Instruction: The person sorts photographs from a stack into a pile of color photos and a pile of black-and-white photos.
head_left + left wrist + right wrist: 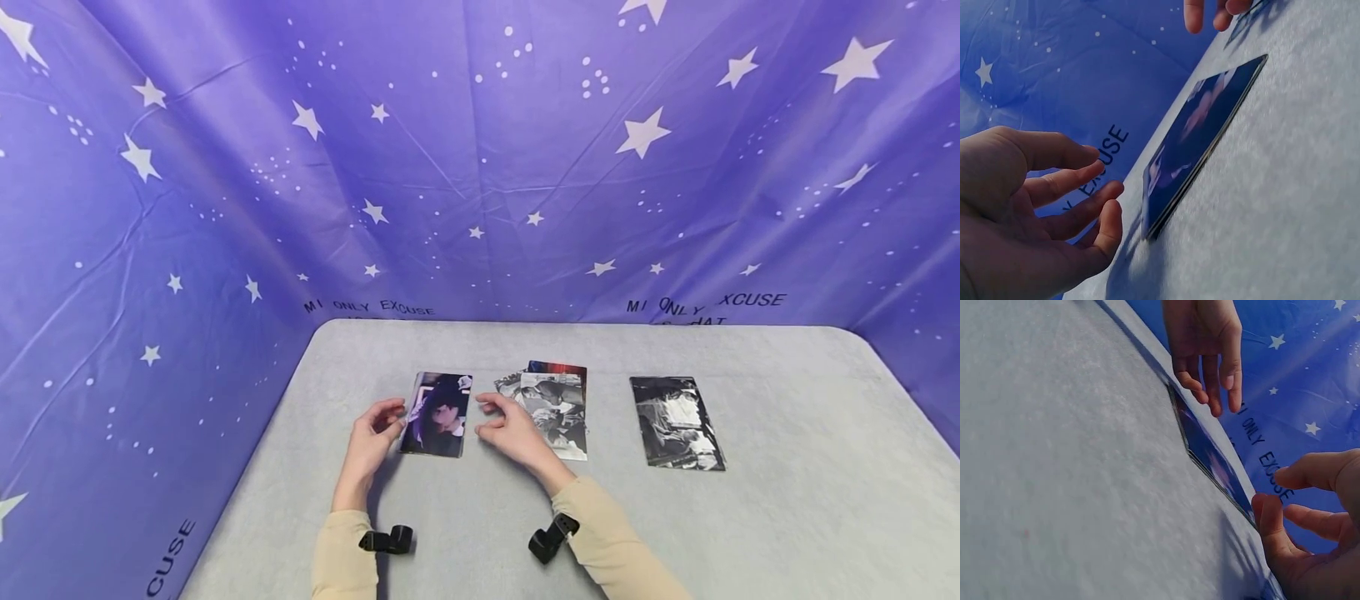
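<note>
On the table lies a small stack of photo cards [437,417], its top card dark purple with a figure and a white flower. In the left wrist view the stack [1200,137] shows several layered edges. Just left of it, my left hand [375,432] hovers with loosely bent fingers, holding nothing. My right hand [513,429] is off the stack's right side, fingers bent and apart, also without anything in its grasp. Part of a looser pile of photo cards [558,412], black-and-white on top with a red one beneath, is hidden behind my right hand.
Farther right lies another stack of black-and-white photo cards [677,423]. The grey table [795,500] has rounded far corners. A purple curtain with stars [480,167] hangs behind it and along the sides. Black wrist cameras [553,537] sit on both sleeves.
</note>
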Available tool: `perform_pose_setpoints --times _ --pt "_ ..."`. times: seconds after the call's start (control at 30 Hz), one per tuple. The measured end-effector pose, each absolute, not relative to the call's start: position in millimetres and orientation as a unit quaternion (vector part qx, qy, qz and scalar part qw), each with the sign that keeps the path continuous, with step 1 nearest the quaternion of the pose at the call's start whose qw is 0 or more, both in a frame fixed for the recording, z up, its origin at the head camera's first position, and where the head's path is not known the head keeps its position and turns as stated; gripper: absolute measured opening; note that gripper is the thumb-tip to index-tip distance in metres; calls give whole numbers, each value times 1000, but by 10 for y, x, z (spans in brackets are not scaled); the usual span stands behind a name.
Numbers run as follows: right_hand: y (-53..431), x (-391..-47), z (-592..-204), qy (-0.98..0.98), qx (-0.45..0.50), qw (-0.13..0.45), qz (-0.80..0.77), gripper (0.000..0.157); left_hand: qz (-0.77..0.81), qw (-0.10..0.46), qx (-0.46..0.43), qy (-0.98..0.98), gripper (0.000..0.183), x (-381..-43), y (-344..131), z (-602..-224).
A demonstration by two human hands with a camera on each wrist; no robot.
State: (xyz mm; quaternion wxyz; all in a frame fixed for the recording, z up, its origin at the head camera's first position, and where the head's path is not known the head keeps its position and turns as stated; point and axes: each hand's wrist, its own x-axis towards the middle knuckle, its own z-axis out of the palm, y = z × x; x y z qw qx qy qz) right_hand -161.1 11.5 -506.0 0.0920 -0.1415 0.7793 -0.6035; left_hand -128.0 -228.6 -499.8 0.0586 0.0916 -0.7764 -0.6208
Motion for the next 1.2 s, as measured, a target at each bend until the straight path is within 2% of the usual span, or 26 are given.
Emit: perform_pose_setpoints --times 0.4,0.73,1.2 --pt "444 -1586 -4944 763 -110 86 -631 44 -626 52 54 -776 34 -1285 -2116 -4972" --pt "719 -1580 -4894 748 -81 86 -654 46 -620 57 39 -781 34 -1282 -1998 -4990" --pt "1097 -1545 -4871 752 -43 76 -653 46 -639 32 23 -768 33 -1285 -1822 -4941"
